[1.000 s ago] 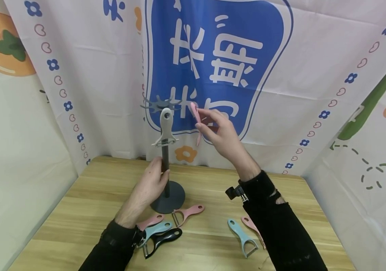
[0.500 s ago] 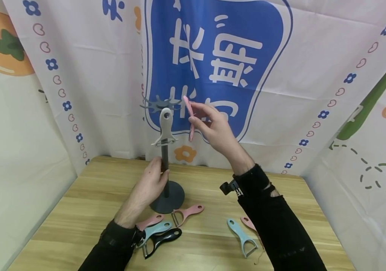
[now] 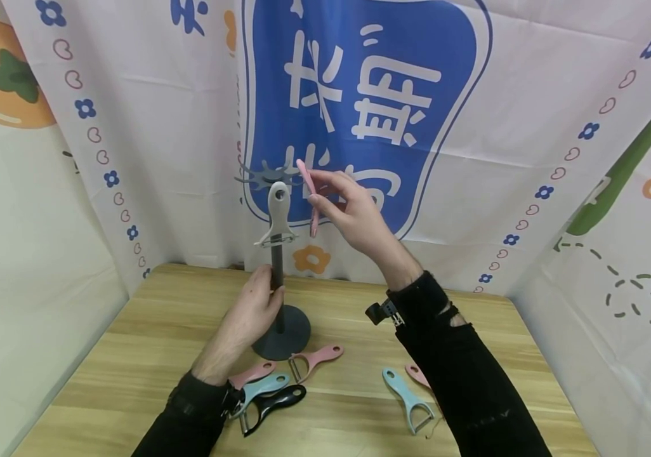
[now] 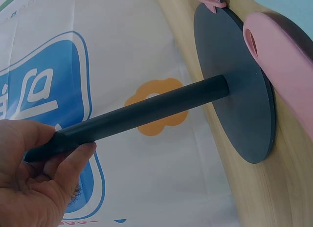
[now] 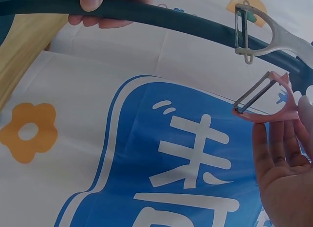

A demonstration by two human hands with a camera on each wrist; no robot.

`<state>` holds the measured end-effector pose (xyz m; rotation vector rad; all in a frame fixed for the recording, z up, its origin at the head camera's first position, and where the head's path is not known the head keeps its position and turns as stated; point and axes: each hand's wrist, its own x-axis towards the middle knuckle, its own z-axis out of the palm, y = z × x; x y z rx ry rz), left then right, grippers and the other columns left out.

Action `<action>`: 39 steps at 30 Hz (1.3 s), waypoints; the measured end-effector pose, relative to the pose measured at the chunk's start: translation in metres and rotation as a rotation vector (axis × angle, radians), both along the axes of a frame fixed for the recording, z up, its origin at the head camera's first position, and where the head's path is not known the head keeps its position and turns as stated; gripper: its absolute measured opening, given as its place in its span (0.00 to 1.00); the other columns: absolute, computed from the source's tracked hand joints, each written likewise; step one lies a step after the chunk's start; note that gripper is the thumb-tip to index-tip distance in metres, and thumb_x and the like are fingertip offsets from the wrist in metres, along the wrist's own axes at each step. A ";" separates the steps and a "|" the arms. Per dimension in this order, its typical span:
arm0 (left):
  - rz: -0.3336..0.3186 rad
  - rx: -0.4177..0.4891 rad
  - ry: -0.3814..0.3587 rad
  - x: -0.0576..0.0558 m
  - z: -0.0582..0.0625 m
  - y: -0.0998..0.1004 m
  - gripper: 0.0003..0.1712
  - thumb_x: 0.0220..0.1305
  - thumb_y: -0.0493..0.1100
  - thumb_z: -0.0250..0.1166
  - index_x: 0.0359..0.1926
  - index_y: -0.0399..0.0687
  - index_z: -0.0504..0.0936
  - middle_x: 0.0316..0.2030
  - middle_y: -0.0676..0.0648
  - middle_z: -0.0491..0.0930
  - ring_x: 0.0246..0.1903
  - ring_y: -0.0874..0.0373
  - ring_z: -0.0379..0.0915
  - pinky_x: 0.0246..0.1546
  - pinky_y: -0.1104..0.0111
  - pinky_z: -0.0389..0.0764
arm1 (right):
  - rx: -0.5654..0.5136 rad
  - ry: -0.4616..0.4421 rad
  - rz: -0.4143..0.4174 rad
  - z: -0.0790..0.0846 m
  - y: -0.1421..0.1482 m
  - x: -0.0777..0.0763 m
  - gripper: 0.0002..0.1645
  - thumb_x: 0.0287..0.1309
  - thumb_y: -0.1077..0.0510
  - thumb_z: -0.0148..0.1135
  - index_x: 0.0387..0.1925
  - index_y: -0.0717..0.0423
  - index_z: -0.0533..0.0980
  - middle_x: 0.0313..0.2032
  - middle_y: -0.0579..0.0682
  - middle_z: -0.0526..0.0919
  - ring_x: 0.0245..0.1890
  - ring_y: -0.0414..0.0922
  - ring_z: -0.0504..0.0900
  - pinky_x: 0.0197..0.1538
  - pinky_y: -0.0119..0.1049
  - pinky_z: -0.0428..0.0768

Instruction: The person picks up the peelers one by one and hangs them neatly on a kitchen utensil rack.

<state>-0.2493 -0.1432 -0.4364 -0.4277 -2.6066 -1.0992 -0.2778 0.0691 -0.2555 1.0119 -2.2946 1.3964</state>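
Note:
A dark grey stand [image 3: 277, 259] with a round base [image 3: 297, 333] and a ring of hooks [image 3: 265, 176] on top stands on the table. My left hand [image 3: 254, 298] grips its pole; the left wrist view shows the thumb and fingers [image 4: 73, 168] curled round it. A white peeler [image 3: 280, 212] hangs from a front hook, blade end down. Pinched in my right hand [image 3: 354, 206] is a pink peeler [image 3: 306, 178], handle end up, at the right side of the hooks. The right wrist view shows its blade end [image 5: 261, 97] beside the white peeler's; whether it touches a hook I cannot tell.
On the wooden table [image 3: 188, 304], a pink peeler [image 3: 320, 358], a light blue peeler [image 3: 268, 384] and a black peeler [image 3: 282, 398] lie before the base, with another pink one partly covered. Farther right lies another light blue peeler [image 3: 405, 393] by a pink one [image 3: 417, 374]. A printed cloth [image 3: 188, 158] hangs behind.
My right hand has moved left with the pink peeler, bringing its handle end up against the hooks' right side in view. The left hand stays on the pole.

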 end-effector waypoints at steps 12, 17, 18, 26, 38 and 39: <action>-0.005 -0.003 0.026 0.000 0.000 -0.001 0.14 0.75 0.36 0.59 0.57 0.35 0.72 0.49 0.38 0.75 0.50 0.47 0.78 0.45 0.53 0.88 | 0.011 0.008 0.072 -0.017 -0.008 -0.015 0.27 0.73 0.62 0.60 0.70 0.58 0.71 0.57 0.56 0.78 0.55 0.47 0.78 0.60 0.43 0.81; -0.004 -0.001 0.026 0.000 0.000 -0.001 0.13 0.75 0.36 0.59 0.56 0.36 0.72 0.49 0.39 0.75 0.50 0.47 0.78 0.46 0.53 0.87 | -0.007 -0.008 0.104 -0.031 -0.010 -0.030 0.28 0.72 0.58 0.60 0.71 0.52 0.70 0.58 0.51 0.78 0.57 0.41 0.78 0.60 0.36 0.81; -0.004 -0.001 0.026 0.000 0.000 -0.001 0.13 0.75 0.36 0.59 0.56 0.36 0.72 0.49 0.39 0.75 0.50 0.47 0.78 0.46 0.53 0.87 | -0.010 -0.010 0.111 -0.032 -0.010 -0.031 0.28 0.72 0.57 0.61 0.71 0.52 0.70 0.58 0.51 0.78 0.57 0.41 0.78 0.60 0.36 0.80; -0.007 -0.005 0.039 0.000 0.000 -0.001 0.13 0.75 0.36 0.59 0.55 0.36 0.72 0.49 0.39 0.76 0.50 0.47 0.78 0.46 0.53 0.87 | -0.001 -0.022 0.110 -0.035 -0.010 -0.031 0.29 0.73 0.58 0.60 0.71 0.55 0.69 0.59 0.51 0.78 0.59 0.41 0.77 0.63 0.34 0.79; -0.006 -0.003 0.038 0.000 0.000 -0.001 0.12 0.75 0.36 0.59 0.55 0.36 0.73 0.48 0.39 0.76 0.49 0.48 0.78 0.46 0.54 0.87 | 0.014 -0.030 0.066 -0.040 0.009 -0.025 0.30 0.73 0.53 0.61 0.73 0.49 0.69 0.59 0.52 0.79 0.60 0.41 0.77 0.64 0.37 0.79; -0.005 -0.003 0.035 0.000 0.000 -0.001 0.12 0.75 0.36 0.59 0.55 0.36 0.73 0.48 0.39 0.76 0.49 0.48 0.78 0.45 0.54 0.87 | 0.016 -0.028 0.059 -0.041 0.012 -0.024 0.30 0.73 0.52 0.61 0.72 0.48 0.69 0.59 0.52 0.79 0.60 0.40 0.77 0.64 0.37 0.79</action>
